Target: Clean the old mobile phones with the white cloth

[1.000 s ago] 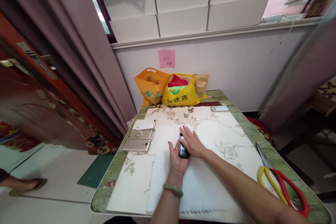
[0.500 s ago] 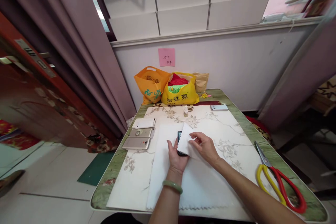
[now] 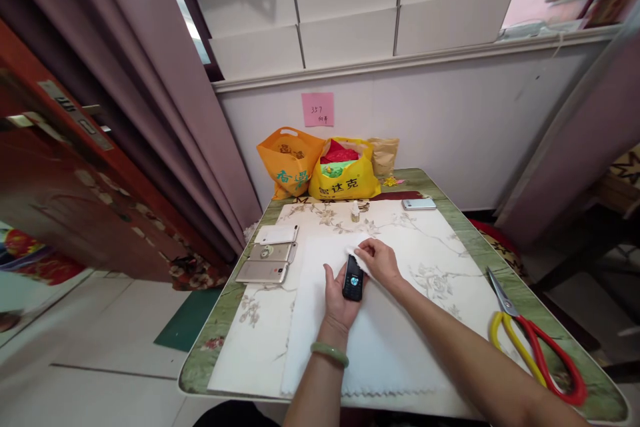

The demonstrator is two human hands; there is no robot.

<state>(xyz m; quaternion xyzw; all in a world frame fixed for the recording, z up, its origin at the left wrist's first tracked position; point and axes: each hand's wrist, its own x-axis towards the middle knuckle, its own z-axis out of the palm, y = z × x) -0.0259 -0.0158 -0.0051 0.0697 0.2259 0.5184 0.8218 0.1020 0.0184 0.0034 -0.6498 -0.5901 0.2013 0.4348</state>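
Note:
A small black keypad phone (image 3: 353,283) lies face up on the palm of my left hand (image 3: 339,303), its thumb held away from it. My right hand (image 3: 379,260) pinches a white cloth (image 3: 356,255) with a zigzag edge at the phone's top end. Part of the cloth is hidden under my right fingers. Beneath both hands a larger white cloth (image 3: 320,347) with a scalloped edge is spread on the table. A green bangle (image 3: 329,353) circles my left wrist.
Three phones (image 3: 263,271) lie in a stack-like row at left, and a silver phone (image 3: 419,204) at the back right. Scissors (image 3: 507,303) with red and yellow handles rest at right. Behind stand an orange bag (image 3: 290,160) and a yellow bag (image 3: 345,180). A small bottle (image 3: 355,212) is nearer.
The white cloth, which covered most of the phone, is now bunched at its top end in my right hand. The phone's keypad and screen side have come into sight.

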